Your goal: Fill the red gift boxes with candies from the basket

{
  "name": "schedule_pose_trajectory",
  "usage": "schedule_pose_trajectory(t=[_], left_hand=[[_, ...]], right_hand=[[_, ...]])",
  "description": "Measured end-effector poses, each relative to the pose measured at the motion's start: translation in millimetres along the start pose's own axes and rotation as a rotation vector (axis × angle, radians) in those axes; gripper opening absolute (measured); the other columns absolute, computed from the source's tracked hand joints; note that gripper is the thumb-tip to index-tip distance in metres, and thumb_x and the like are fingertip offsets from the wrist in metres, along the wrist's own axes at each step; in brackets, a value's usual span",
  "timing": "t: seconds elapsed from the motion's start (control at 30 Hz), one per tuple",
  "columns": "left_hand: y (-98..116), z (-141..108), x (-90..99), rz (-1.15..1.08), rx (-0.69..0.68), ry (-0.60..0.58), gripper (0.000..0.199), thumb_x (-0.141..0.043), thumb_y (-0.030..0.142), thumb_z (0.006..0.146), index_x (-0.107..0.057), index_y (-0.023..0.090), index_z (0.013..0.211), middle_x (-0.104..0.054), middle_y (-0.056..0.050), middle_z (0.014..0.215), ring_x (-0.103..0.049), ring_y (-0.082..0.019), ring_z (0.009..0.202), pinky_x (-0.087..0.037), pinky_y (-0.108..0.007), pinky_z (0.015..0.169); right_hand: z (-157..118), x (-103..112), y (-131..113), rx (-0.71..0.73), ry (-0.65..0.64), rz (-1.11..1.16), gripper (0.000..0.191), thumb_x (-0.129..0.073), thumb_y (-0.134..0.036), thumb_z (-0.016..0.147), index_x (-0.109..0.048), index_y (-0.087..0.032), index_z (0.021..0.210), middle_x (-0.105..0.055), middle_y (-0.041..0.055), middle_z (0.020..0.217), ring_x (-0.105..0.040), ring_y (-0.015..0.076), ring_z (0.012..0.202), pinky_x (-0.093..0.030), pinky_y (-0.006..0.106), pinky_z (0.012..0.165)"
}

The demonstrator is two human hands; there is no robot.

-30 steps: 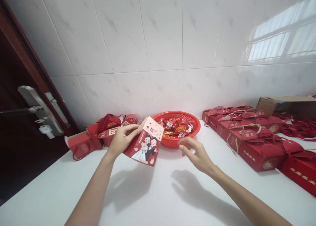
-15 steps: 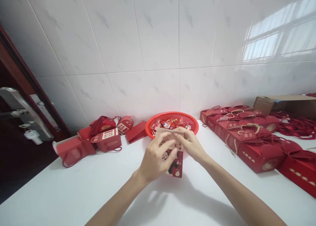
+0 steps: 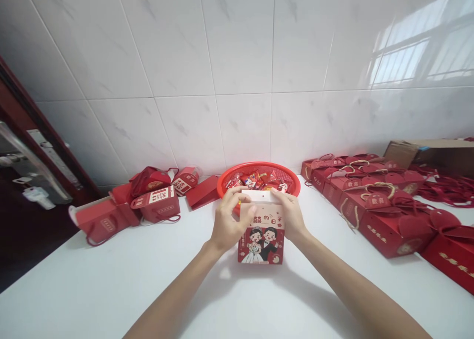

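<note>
Gripping its upper sides, fingers of left hand and right hand hold one printed box toward the table's far edge: probably light, stiff, creasable card, best held at side edges.

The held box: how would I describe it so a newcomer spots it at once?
Find the white table by the tiled wall, then the red basket of wrapped sweets at its back. The held box is directly in front of that basket. Unlike the red boxes to either side, its face shows a cartoon couple, white dress and black suit.
</note>
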State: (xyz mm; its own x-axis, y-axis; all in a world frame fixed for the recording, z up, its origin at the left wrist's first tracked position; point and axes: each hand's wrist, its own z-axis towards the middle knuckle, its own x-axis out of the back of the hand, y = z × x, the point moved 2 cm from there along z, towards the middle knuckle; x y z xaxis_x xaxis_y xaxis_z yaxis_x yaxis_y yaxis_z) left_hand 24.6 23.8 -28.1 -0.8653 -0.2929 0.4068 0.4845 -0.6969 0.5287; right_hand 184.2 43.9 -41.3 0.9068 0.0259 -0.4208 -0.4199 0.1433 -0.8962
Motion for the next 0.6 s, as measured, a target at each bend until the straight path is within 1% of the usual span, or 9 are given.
schedule_pose_trajectory(t=[0.03, 0.1, 0.13, 0.2, 0.33, 0.43, 0.5, 0.6], left_hand=[[0.0, 0.0, -0.5, -0.069, 0.060, -0.007, 0.014, -0.061, 0.031, 0.087, -0.058, 0.019, 0.078, -0.064, -0.003, 0.091, -0.062, -0.019, 0.090, -0.050, -0.030, 0.084], [-1.2, -0.4, -2.3, -0.212, 0.196, -0.018, 0.023, -0.060, 0.034, 0.088, -0.055, 0.019, 0.072, -0.058, 0.001, 0.072, -0.057, -0.014, 0.071, -0.048, -0.025, 0.070], [-1.9, -0.9, -3.5, -0.272, 0.255, -0.021, 0.024, -0.060, 0.036, 0.087, -0.055, 0.019, 0.071, -0.055, 0.002, 0.068, -0.054, -0.013, 0.067, -0.046, -0.023, 0.066], [-3.4, -2.8, -6.2, -0.349, 0.333, -0.016, 0.022, -0.064, 0.037, 0.085, -0.059, 0.018, 0.075, -0.057, 0.003, 0.070, -0.053, -0.012, 0.065, -0.045, -0.021, 0.063], [-7.4, -10.5, -12.4, -0.394, 0.449, -0.053, 0.022, -0.068, 0.039, 0.079, -0.064, 0.018, 0.082, -0.063, 0.000, 0.080, -0.056, -0.012, 0.065, -0.046, -0.021, 0.058], [-9.3, -17.5, -14.4, -0.406, 0.519, -0.075, 0.024, -0.068, 0.039, 0.076, -0.064, 0.017, 0.085, -0.065, -0.001, 0.083, -0.057, -0.014, 0.064, -0.047, -0.023, 0.056], [-8.6, -20.1, -13.5, -0.379, 0.508, -0.075, 0.022, -0.066, 0.037, 0.075, -0.064, 0.017, 0.082, -0.065, -0.002, 0.080, -0.057, -0.015, 0.065, -0.048, -0.024, 0.058], [-6.2, -20.2, -11.9, -0.332, 0.454, -0.123, 0.017, -0.062, 0.033, 0.074, -0.059, 0.017, 0.070, -0.060, 0.000, 0.069, -0.054, -0.014, 0.065, -0.046, -0.025, 0.063]], right_hand=[[-0.8, 0.6, 0.7, 0.093, 0.005, -0.057, 0.036, -0.070, -0.050, 0.070, -0.057, -0.019, 0.057, -0.061, 0.0020, 0.063, -0.054, 0.0167, 0.059, -0.042, 0.029, 0.057], [-2.7, 1.4, 1.9, 0.269, 0.006, -0.170, 0.041, -0.066, -0.049, 0.075, -0.050, -0.019, 0.051, -0.058, 0.0018, 0.063, -0.052, 0.0155, 0.062, -0.041, 0.029, 0.060], [-3.5, 1.6, 2.8, 0.331, 0.003, -0.220, 0.042, -0.063, -0.048, 0.078, -0.049, -0.019, 0.050, -0.057, 0.0016, 0.064, -0.051, 0.0151, 0.063, -0.041, 0.029, 0.062], [-4.7, 2.1, 5.8, 0.400, -0.004, -0.307, 0.042, -0.058, -0.046, 0.083, -0.049, -0.019, 0.052, -0.054, 0.0009, 0.063, -0.048, 0.0140, 0.062, -0.039, 0.028, 0.061], [-6.3, 4.1, 14.7, 0.454, -0.010, -0.428, 0.036, -0.054, -0.039, 0.085, -0.050, -0.019, 0.056, -0.049, -0.0012, 0.060, -0.043, 0.0126, 0.059, -0.038, 0.027, 0.060], [-7.1, 6.9, 21.0, 0.473, -0.002, -0.490, 0.031, -0.052, -0.034, 0.084, -0.047, -0.020, 0.057, -0.049, -0.0014, 0.060, -0.044, 0.0130, 0.061, -0.038, 0.027, 0.061], [-7.1, 8.5, 22.1, 0.477, -0.024, -0.542, 0.029, -0.050, -0.031, 0.082, -0.046, -0.020, 0.056, -0.050, -0.0010, 0.060, -0.046, 0.0135, 0.061, -0.039, 0.027, 0.062], [-6.2, 8.9, 16.4, 0.482, -0.152, -0.685, 0.022, -0.049, -0.024, 0.076, -0.046, -0.020, 0.055, -0.053, -0.0004, 0.060, -0.048, 0.0136, 0.060, -0.038, 0.027, 0.061]])
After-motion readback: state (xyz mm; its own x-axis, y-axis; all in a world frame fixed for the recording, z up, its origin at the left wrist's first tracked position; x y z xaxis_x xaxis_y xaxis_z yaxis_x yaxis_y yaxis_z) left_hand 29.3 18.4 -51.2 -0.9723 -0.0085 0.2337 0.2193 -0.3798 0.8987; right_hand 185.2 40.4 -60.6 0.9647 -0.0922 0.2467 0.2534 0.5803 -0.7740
